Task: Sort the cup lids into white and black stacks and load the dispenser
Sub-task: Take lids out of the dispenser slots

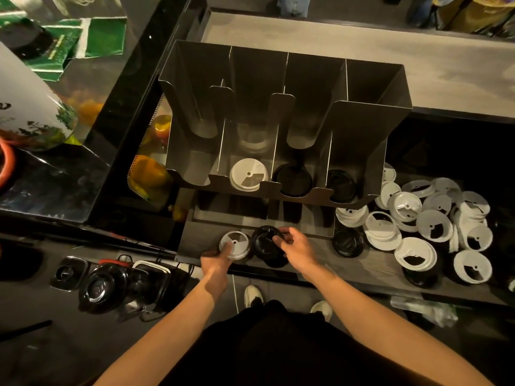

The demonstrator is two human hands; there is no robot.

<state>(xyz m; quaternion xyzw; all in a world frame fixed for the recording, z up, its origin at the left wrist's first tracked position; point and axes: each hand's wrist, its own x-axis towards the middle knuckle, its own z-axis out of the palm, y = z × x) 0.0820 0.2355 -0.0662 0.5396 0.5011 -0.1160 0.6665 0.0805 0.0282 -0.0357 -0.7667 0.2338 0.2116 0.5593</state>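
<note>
A dark metal dispenser (359,129) with several slots stands on the counter. One slot holds white lids (249,174), and two slots to its right hold black lids (292,180). In front of it, my left hand (216,259) grips a short white lid stack (235,244). Right beside it, my right hand (296,245) holds a black lid stack (264,242) with fingertips over its rim. A heap of loose white lids (423,218) lies to the right, with a single black lid (347,242) at its near edge.
Blender jars and lids (100,285) sit on a lower surface at left. Oranges (149,169) lie behind a perforated panel beside the dispenser. A grey counter ledge (390,51) runs behind. My shoes (253,296) show on the floor below.
</note>
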